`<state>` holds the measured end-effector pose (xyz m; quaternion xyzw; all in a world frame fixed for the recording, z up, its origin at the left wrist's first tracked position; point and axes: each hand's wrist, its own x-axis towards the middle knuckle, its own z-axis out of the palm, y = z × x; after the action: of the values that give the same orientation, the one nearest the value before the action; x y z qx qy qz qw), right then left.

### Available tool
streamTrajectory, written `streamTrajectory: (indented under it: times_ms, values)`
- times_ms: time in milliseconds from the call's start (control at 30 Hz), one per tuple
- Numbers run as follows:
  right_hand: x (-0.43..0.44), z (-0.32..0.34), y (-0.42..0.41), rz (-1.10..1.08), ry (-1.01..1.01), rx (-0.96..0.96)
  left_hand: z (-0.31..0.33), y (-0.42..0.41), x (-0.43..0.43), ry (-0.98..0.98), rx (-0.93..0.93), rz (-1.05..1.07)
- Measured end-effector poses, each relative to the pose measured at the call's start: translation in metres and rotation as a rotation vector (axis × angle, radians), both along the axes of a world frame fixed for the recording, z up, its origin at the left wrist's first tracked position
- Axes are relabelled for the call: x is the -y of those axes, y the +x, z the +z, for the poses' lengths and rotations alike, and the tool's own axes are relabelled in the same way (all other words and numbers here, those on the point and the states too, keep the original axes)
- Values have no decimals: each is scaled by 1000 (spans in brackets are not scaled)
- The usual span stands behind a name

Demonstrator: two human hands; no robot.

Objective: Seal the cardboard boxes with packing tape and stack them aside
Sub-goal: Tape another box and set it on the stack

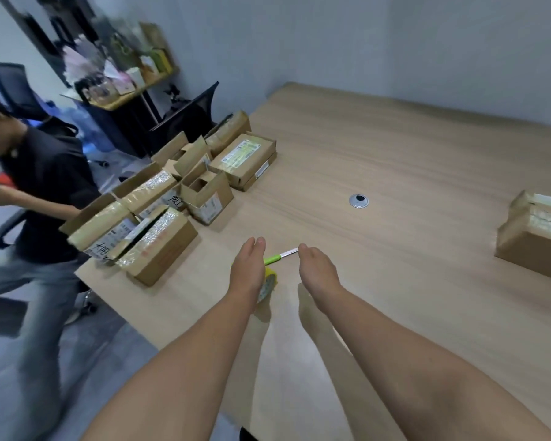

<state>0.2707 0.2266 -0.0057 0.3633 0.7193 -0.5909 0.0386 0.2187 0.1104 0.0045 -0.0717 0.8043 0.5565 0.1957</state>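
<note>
Early going, by the look of it. At the right edge of the table (395,154), 2 taped boxes (535,240), stacked. At the left, a cluster of loose boxes (159,246), several with flaps up, awaiting tape. Both hands empty: left hand (248,268) loose-fingered over the tape roll (269,281), right hand (315,268) relaxed beside the knife (279,256).

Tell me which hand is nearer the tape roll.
Left. The left hand overlaps the tape roll, partly hiding it; the right hand is apart, to its right.
</note>
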Motion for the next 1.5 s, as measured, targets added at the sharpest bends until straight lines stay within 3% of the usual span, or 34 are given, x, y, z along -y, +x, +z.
streamTrajectory:
  times_ms: [200,600,833,1000,1500]
  values:
    - [44,3,-59,-12,57,-54,-3,-59,49,45,-6,20]
    - [143,-22,-160,136,13,24,-4,-170,150,-82,-60,60]
    - [187,-39,-197,198,-179,113,-7,-218,198,-366,-161,-34]
    - [207,-49,-212,216,-256,167,-20,-242,223,-474,-98,-35]
    - [238,-64,-240,156,-446,319,-34,-255,235,-545,-110,-37]
